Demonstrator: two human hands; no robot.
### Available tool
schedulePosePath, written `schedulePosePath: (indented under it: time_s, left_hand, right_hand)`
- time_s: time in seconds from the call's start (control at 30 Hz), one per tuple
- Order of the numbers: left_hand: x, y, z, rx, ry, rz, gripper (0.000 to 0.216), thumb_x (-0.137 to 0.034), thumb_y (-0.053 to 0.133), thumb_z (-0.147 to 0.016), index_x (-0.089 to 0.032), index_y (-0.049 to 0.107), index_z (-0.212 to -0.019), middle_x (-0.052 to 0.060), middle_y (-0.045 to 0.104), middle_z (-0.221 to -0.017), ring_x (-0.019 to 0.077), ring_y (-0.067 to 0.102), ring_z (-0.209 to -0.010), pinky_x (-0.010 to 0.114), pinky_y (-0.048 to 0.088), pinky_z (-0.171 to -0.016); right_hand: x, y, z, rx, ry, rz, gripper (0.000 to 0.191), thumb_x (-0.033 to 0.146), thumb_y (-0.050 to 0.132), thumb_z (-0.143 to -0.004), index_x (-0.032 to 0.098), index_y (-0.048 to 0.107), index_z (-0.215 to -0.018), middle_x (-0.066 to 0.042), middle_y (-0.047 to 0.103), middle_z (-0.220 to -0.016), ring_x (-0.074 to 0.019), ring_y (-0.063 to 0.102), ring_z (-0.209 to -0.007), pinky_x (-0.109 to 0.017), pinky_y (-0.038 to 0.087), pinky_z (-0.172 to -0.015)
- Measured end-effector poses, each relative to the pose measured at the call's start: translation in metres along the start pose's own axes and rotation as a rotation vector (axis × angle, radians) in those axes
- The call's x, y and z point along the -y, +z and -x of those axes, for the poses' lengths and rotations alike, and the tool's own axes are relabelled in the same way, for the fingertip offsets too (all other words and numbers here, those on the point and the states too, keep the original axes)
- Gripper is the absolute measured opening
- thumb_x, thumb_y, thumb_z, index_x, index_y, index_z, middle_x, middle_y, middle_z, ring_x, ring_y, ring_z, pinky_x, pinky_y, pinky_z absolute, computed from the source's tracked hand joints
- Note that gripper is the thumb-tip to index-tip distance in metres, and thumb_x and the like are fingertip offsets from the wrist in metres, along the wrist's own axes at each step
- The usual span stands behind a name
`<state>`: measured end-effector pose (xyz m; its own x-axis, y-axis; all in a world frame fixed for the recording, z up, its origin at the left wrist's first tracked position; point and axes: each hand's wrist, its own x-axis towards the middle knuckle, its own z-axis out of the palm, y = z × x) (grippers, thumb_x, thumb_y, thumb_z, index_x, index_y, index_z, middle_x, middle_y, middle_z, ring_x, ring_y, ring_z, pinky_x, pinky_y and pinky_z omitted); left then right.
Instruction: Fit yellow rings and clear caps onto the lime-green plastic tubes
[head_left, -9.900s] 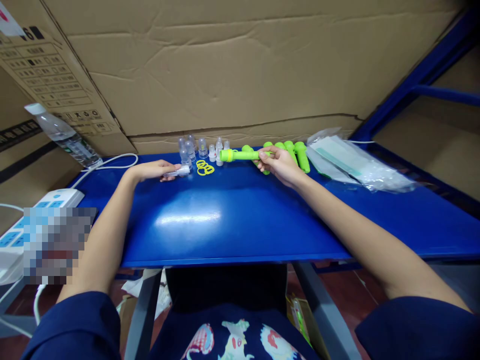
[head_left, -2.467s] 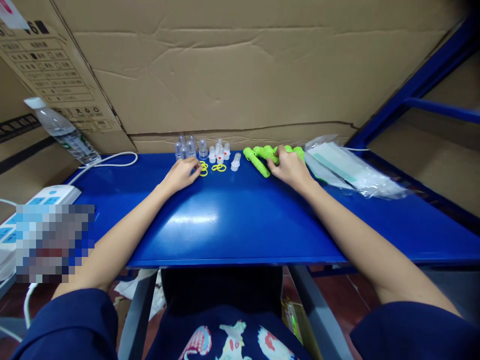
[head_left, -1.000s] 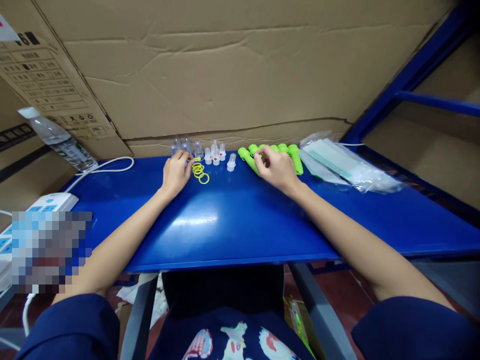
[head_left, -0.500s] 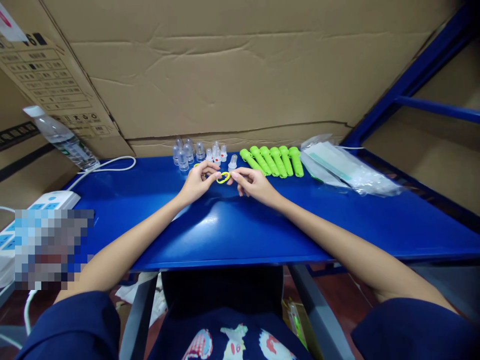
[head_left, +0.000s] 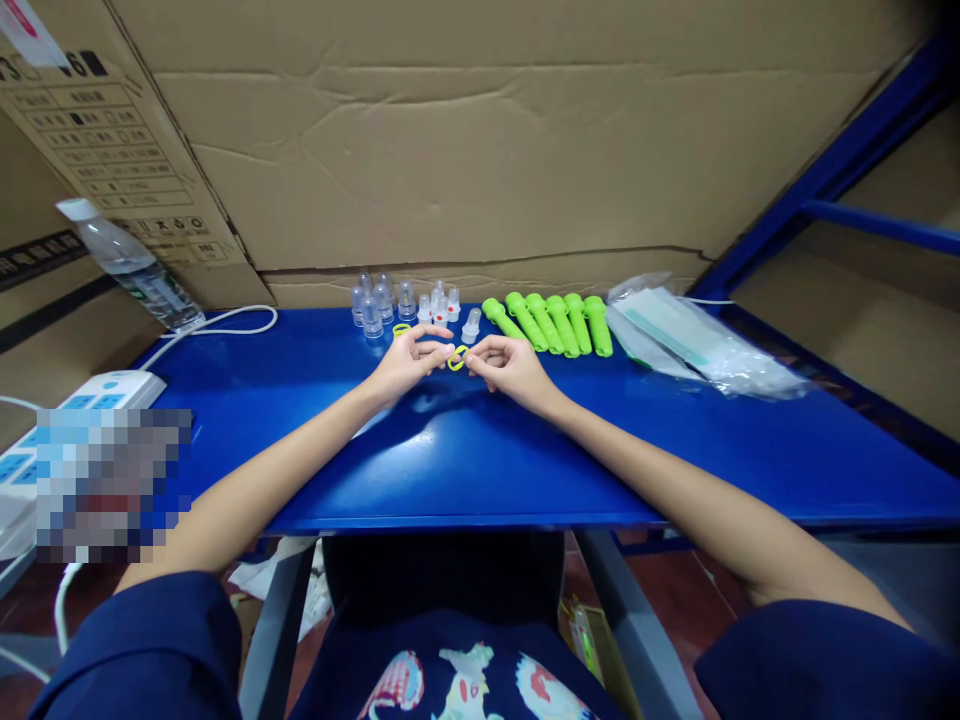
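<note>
Your right hand (head_left: 514,370) has just come away from the green tubes (head_left: 557,325) and is now meeting your left hand (head_left: 405,366) above the worktop (head_left: 525,470). Between the 2 you are pinching yellow rings (head_left: 458,358), thumb against finger on either side, with a longer finger of your left hand stretching out over the top. The loops are overlapping, so you seem to be picking them apart; that looks like getting 1 ring free, while the tubes are waiting. The spare rings (head_left: 402,330) are lying just behind your left hand, partly hidden by it.

Beyond your left hand, clear caps (head_left: 372,318) are standing in a cluster; white-based bulbs (head_left: 440,310) are standing to their right, with 1 more bulb (head_left: 471,326) just behind the gap between your hands. The 6 tubes are lying side by side beyond your right hand, and a plastic bag (head_left: 705,340) is lying farther right. Well left of your left hand, a bottle (head_left: 135,262) is leaning near a white power strip (head_left: 142,385). Cardboard (head_left: 450,180) is walling off everything ahead of your hands, and a blue frame (head_left: 825,180) is slanting up at far right.
</note>
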<state>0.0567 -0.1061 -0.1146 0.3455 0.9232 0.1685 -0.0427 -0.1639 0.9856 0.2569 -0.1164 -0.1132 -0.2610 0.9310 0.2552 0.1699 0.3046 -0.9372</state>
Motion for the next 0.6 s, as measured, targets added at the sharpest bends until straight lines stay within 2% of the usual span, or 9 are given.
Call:
schedulePosePath:
  time_s: [0.17, 0.3, 0.43, 0.5, 0.6]
  left_hand:
    - [0.002, 0.006, -0.001, 0.015, -0.044, 0.116, 0.058, -0.051, 0.088, -0.071, -0.017, 0.064, -0.11, -0.001, 0.069, -0.075, 0.008, 0.058, -0.062, 0.022, 0.04, -0.057]
    - [0.005, 0.008, -0.002, -0.005, -0.044, 0.109, 0.053, -0.051, 0.086, -0.073, -0.017, 0.066, -0.108, 0.003, 0.073, -0.084, 0.0118, 0.065, -0.073, 0.023, 0.042, -0.059]
    - [0.011, 0.004, -0.005, 0.002, -0.022, 0.113, 0.06, -0.047, 0.091, -0.068, -0.017, 0.065, -0.112, 0.008, 0.079, -0.1, 0.0192, 0.073, -0.096, 0.028, 0.051, -0.079]
    - [0.014, 0.002, -0.006, -0.026, -0.011, 0.148, 0.06, -0.047, 0.092, -0.067, -0.016, 0.065, -0.111, 0.008, 0.08, -0.101, 0.0196, 0.074, -0.098, 0.031, 0.052, -0.089]
    - [0.016, 0.0, -0.008, -0.066, -0.003, 0.205, 0.059, -0.044, 0.094, -0.066, -0.016, 0.064, -0.109, 0.008, 0.081, -0.099, 0.0187, 0.075, -0.094, 0.032, 0.052, -0.093]
  right_hand:
    - [0.0, 0.003, 0.0, -0.062, -0.027, 0.073, 0.033, 0.049, 0.077, -0.07, 0.019, 0.063, -0.072, -0.002, 0.065, -0.063, -0.01, 0.051, -0.04, -0.025, 0.036, -0.04]
    - [-0.003, 0.003, -0.002, -0.098, -0.032, 0.1, 0.027, 0.043, 0.074, -0.07, 0.02, 0.061, -0.071, 0.0, 0.063, -0.059, -0.0103, 0.051, -0.041, -0.025, 0.036, -0.041]
    - [-0.005, 0.003, -0.004, -0.095, -0.025, 0.076, 0.029, 0.045, 0.074, -0.069, 0.019, 0.061, -0.073, 0.0, 0.063, -0.061, -0.0093, 0.051, -0.04, -0.025, 0.035, -0.04]
    - [-0.006, 0.004, -0.005, -0.084, -0.023, 0.066, 0.033, 0.048, 0.075, -0.07, 0.019, 0.06, -0.074, 0.0, 0.064, -0.062, -0.0085, 0.05, -0.039, -0.024, 0.035, -0.039]
    - [-0.008, 0.005, -0.007, -0.069, -0.019, 0.047, 0.04, 0.054, 0.076, -0.071, 0.017, 0.061, -0.076, 0.0, 0.063, -0.061, -0.0078, 0.05, -0.038, -0.023, 0.034, -0.038]
